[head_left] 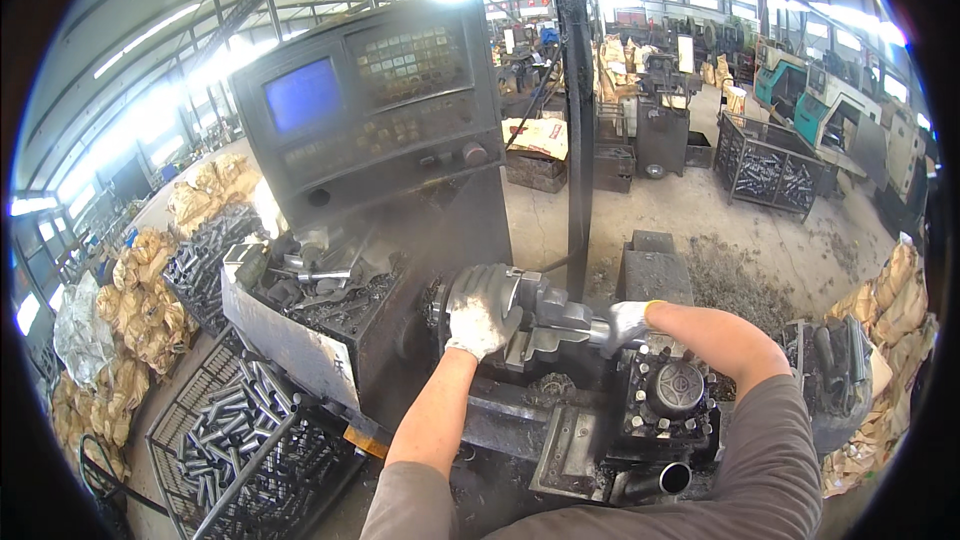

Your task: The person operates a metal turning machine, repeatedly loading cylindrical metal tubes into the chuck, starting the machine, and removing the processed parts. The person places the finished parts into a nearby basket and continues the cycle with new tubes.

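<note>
My left hand (483, 312), in a dirty white glove, lies over the curved rim of a lathe chuck (533, 292). Its fingers stretch across the dark metal, with the thumb apart. Stepped jaws (560, 312) stick out from the chuck's right side. Just right of them, my right hand (628, 323), also gloved, closes round a short metal tube (599, 331) whose shiny end points at the jaws. The glove covers most of the tube. Below the right hand stands a dark tool post (677, 390) with several bolts.
A control panel (365, 100) with a blue screen rises beyond the chuck. Left of it, a chip-strewn tray (340, 370) holds metal parts. A wire basket (170, 450) of tubes stands at lower left. A dark post (577, 120) rises behind. Brown sacks (870, 420) lie at right.
</note>
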The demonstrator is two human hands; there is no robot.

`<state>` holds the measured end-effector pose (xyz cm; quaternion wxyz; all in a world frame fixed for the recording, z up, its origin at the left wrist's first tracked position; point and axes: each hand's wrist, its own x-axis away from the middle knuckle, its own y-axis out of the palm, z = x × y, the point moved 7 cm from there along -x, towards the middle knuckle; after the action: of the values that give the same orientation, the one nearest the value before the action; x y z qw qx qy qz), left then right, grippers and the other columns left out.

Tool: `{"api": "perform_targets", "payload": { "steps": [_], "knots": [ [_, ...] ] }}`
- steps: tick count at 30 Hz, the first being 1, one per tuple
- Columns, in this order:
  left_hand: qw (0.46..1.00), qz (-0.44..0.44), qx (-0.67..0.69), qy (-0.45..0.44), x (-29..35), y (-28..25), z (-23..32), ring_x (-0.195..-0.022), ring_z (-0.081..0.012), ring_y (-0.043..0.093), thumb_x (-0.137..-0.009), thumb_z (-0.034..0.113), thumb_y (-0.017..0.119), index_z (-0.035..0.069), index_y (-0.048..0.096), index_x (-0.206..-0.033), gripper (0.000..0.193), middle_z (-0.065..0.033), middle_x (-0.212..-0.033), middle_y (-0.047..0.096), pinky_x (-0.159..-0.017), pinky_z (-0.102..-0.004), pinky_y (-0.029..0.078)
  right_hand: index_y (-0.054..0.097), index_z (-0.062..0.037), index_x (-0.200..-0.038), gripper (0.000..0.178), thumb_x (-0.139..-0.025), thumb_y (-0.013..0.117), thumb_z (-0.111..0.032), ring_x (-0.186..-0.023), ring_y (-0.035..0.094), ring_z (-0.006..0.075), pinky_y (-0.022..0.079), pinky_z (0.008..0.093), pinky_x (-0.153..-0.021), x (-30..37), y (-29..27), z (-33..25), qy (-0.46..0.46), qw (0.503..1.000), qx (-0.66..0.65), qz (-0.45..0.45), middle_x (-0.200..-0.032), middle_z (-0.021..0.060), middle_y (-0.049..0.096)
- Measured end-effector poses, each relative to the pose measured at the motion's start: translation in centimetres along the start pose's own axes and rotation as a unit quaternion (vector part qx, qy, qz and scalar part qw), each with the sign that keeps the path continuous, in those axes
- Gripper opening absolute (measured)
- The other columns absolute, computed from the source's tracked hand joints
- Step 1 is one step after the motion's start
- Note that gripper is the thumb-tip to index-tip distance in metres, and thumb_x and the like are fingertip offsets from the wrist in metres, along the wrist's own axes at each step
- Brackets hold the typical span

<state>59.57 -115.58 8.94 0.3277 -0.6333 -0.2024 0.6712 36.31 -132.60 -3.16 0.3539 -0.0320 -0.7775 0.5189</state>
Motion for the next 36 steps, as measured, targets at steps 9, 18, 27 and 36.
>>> {"api": "perform_targets", "payload": {
  "steps": [9, 18, 27, 36],
  "knots": [
    [0.999, 0.009, -0.027, 0.038, 0.0, -0.9, 1.3, -0.121, -0.0436, 0.061, -0.073, 0.024, 0.075, 0.007, 0.066, -0.127, 0.058, -0.0210, -0.123, 0.067, -0.107, -0.0548, 0.046, 0.060, 0.0072, -0.140, 0.084, -0.077, 0.091, -0.038, -0.106, 0.078, 0.0321, 0.061, 0.0410, -0.094, 17.6, 1.3, 12.8, 0.220, 0.843, -0.224, 0.437, -0.113, 0.0230, 0.079],
    [0.951, -0.122, 0.273, -0.076, 3.6, -3.4, 7.3, -0.145, -0.0463, 0.048, -0.087, 0.032, 0.081, -0.001, 0.041, -0.159, 0.089, -0.0278, -0.150, 0.056, -0.121, -0.0518, 0.041, 0.061, -0.0068, -0.134, 0.070, -0.072, 0.088, -0.028, -0.089, 0.077, 0.0398, 0.063, 0.0470, -0.077, 31.0, -6.6, -14.3, 0.075, 0.718, -0.014, 0.692, -0.111, 0.0200, 0.073],
    [0.436, -0.160, 0.704, -0.537, 23.1, -1.2, 14.4, -0.113, -0.0262, 0.070, -0.093, 0.013, 0.083, 0.004, 0.054, -0.146, 0.060, -0.0119, -0.128, 0.068, -0.095, -0.0448, 0.060, 0.054, -0.0045, -0.147, 0.091, -0.074, 0.090, -0.045, -0.110, 0.073, 0.0418, 0.060, 0.0531, -0.090, 21.6, 16.1, -25.1, 0.187, 0.886, -0.315, 0.286, -0.126, 0.0267, 0.070],
    [0.290, -0.255, 0.751, -0.536, 30.7, 6.2, 15.0, -0.117, -0.0288, 0.069, -0.106, 0.046, 0.062, 0.005, 0.062, -0.140, 0.054, -0.0116, -0.127, 0.071, -0.101, -0.0442, 0.057, 0.073, -0.0023, -0.114, 0.048, -0.081, 0.087, -0.034, -0.074, 0.069, 0.0153, 0.056, 0.0350, -0.065, 21.9, 28.7, -21.2, 0.222, 0.774, -0.561, 0.192, -0.086, 0.0081, 0.075]
  ]
}}
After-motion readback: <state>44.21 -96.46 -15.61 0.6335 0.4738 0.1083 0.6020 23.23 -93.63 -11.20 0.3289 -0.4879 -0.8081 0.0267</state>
